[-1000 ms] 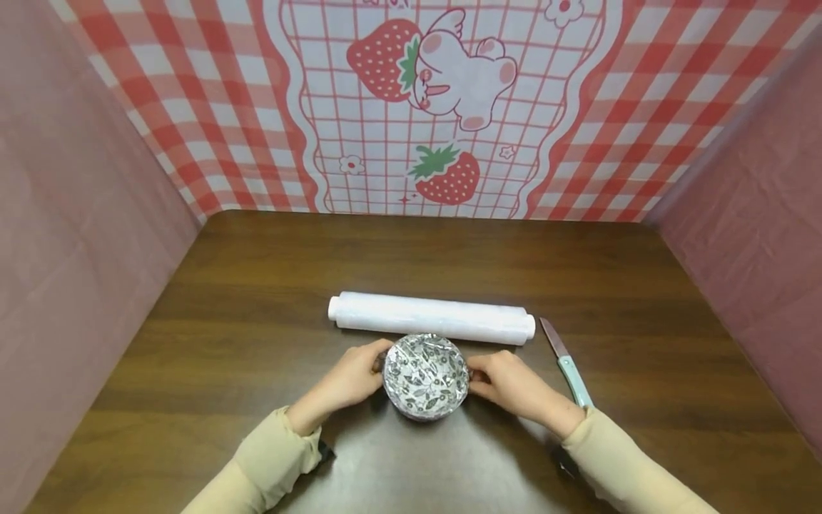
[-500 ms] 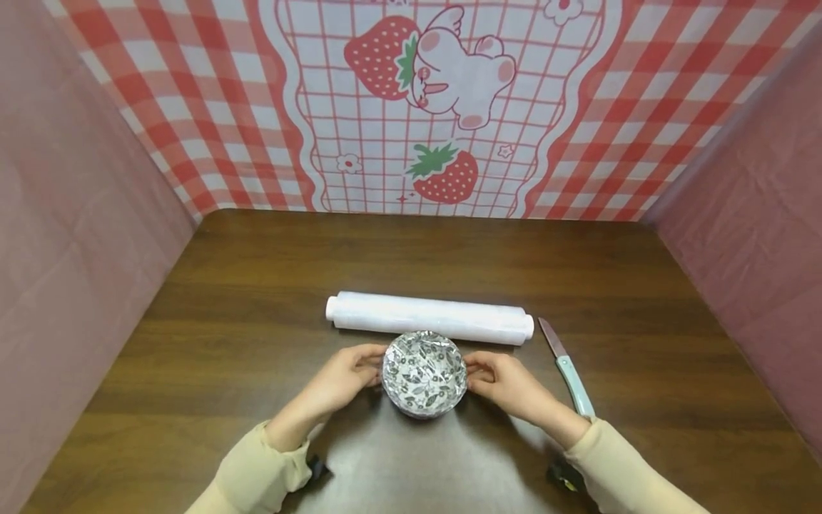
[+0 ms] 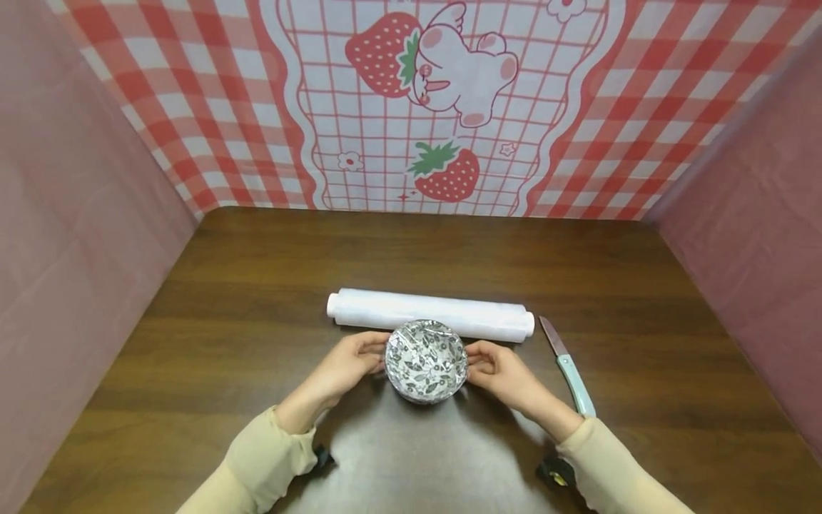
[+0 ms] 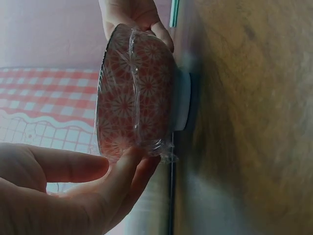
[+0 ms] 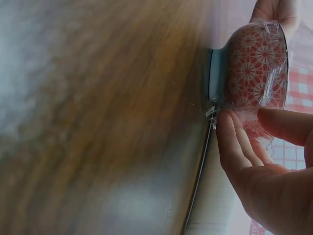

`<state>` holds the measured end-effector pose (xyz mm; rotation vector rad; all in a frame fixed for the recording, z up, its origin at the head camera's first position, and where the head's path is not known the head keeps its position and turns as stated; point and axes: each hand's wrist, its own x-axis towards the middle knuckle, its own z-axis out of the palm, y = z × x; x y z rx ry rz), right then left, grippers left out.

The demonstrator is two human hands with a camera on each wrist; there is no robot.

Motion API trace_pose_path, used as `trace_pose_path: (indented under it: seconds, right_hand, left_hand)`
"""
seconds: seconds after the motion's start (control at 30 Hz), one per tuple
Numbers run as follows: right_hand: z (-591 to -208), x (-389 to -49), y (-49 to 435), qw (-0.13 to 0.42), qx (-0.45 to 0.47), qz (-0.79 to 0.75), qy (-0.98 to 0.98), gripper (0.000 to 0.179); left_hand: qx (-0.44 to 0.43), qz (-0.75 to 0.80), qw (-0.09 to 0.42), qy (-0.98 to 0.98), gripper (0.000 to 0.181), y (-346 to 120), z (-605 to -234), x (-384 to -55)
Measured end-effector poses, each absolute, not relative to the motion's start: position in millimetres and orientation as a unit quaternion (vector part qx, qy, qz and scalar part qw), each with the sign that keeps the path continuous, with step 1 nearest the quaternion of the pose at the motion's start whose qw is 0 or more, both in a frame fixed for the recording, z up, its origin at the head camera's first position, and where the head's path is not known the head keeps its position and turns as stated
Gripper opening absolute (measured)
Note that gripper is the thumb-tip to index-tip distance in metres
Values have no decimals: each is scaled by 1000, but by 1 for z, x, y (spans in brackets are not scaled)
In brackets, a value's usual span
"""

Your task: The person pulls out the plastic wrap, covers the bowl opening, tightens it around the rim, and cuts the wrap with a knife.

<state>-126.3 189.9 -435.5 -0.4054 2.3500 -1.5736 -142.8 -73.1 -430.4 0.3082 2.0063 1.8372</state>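
Observation:
A small bowl point(image 3: 427, 363) sits upright between my two hands in the head view, its inside patterned with grey leaves. Clear plastic film is stretched over its mouth and crumpled down its sides. In the left wrist view the bowl's outer wall point(image 4: 139, 93) is red with white flowers, above a pale foot. My left hand point(image 3: 343, 368) holds the bowl's left side, thumb by the rim and fingers against the film-covered wall. From the right, my right hand point(image 3: 504, 371) holds it likewise, fingertips low on the wall point(image 5: 252, 71) near loose film.
Just behind the bowl lies a white roll of plastic wrap point(image 3: 430, 313). A knife point(image 3: 568, 368) with a pale green handle lies to the right, blade pointing away. The brown wooden table point(image 3: 257, 264) reaches back to a red checked cloth point(image 3: 231, 128).
The bowl has moved a little away from me, closer to the roll, with both hands beside it. My left hand's fingers have shifted on the side. Roll and knife stay put.

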Motion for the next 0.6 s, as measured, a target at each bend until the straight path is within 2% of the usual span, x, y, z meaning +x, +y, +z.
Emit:
trace_pose_path:
  seconds: [0.4,0.6]
  right_hand:
    - [-438,-138,189,100,-118,-542,826,30]
    - [-434,-140,189,129,-107,-572,803,36]
  left_hand:
    - [124,676,170,707,43,-66,-431,-157]
    - [119,675,158,711,43,-66,-433,-156]
